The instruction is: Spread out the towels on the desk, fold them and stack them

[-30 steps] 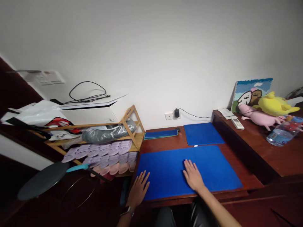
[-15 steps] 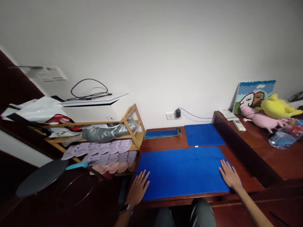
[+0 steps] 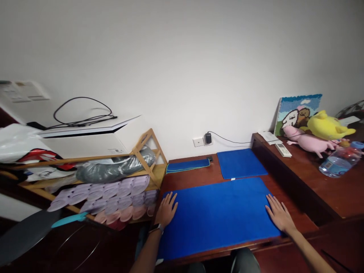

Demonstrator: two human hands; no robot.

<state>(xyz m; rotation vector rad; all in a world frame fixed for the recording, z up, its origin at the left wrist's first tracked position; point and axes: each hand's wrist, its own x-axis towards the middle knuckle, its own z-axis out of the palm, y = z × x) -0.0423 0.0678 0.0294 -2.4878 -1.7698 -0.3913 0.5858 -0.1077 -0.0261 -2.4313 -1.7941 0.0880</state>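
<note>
A large blue cloth (image 3: pixel 222 216) lies spread flat on the reddish-brown wooden desk (image 3: pixel 193 180). My left hand (image 3: pixel 166 211), with a watch (image 3: pixel 156 228) at the wrist, rests on the cloth's left edge, fingers spread. On its right edge lies my right hand (image 3: pixel 279 214), palm down with fingers stretched out. Neither hand holds anything. Behind the large cloth is a smaller blue cloth (image 3: pixel 241 163), folded into a rectangle. Farther left, a narrow folded blue cloth (image 3: pixel 187 165) with a green-edged border lies near the wall.
To the left stands a wooden rack (image 3: pixel 163 175) with purple slippers (image 3: pixel 105 191) and a white box (image 3: pixel 88 142). A raised desk section on the right holds a remote (image 3: pixel 283 150), a pink plush toy (image 3: pixel 307 140), a yellow plush toy (image 3: pixel 327 125) and a plastic bottle (image 3: pixel 335 165). A charger (image 3: pixel 208 138) is plugged into the wall.
My left hand has moved up along the cloth's left edge, and the cloth's near left corner now reaches farther toward me. The view has turned slightly right. My right hand stays on the right edge.
</note>
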